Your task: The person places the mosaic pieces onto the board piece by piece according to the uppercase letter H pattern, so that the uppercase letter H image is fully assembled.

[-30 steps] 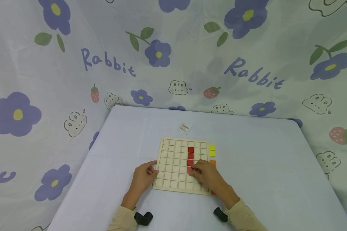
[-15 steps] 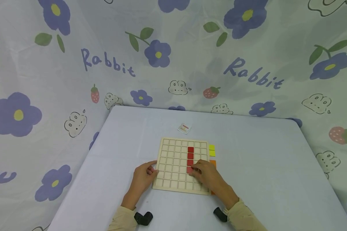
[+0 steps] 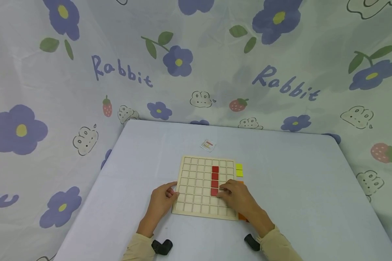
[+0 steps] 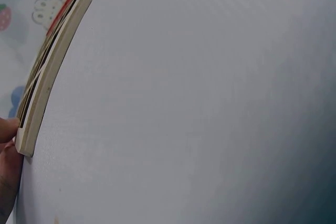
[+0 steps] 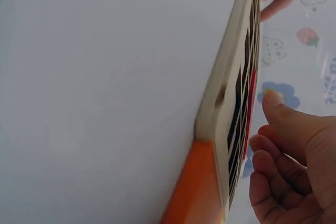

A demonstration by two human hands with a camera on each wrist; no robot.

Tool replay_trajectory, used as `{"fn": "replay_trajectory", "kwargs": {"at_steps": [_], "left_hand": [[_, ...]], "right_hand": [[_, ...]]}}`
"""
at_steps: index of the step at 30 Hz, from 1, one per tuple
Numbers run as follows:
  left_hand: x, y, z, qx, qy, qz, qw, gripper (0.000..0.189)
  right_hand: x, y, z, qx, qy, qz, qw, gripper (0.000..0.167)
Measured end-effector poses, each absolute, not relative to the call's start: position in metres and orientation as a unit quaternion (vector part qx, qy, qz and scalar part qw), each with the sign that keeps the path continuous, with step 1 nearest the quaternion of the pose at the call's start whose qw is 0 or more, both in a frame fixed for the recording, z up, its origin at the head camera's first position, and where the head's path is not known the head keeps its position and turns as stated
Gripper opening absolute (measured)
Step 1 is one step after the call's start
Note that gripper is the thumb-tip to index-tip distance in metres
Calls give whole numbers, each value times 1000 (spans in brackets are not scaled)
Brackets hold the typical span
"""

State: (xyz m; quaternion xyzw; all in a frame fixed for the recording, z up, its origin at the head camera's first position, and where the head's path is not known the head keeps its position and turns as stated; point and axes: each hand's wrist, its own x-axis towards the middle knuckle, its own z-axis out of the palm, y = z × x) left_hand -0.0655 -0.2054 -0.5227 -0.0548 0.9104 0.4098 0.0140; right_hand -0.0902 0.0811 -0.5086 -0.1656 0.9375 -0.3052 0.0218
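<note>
behind the board [image 3: 194, 186] lies a card [image 3: 208, 145], on the board a column of tiles [image 3: 215, 176]

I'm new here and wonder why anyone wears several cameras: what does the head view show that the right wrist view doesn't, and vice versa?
Only the head view: the small card beyond the wooden board, and the person's sleeves.

Only the right wrist view: a dark mark on the board's side, and the right hand's lower fingertips, which the hand hides from above.

Both: the board, both hands, red tiles and orange beside the board; the left hand touches its edge.
</note>
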Motion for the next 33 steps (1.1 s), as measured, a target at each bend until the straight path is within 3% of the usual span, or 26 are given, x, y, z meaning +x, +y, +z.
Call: {"fn": "replay_trajectory", "kwargs": {"at_steps": [17,27,33], "left_hand": [[-66,-205,-521,-59,909,413,14,39],[-65,-204,-519,-60,908,415,17,39],[-65,-204,-518,-63,906,417,19,39]], "right_hand": [[-72,135,-509,-100,956,-265,76,30],[-50,156,-515,-94,954,-281,41,24],[-38,171,-519,-101,942,-319,38,35]]}}
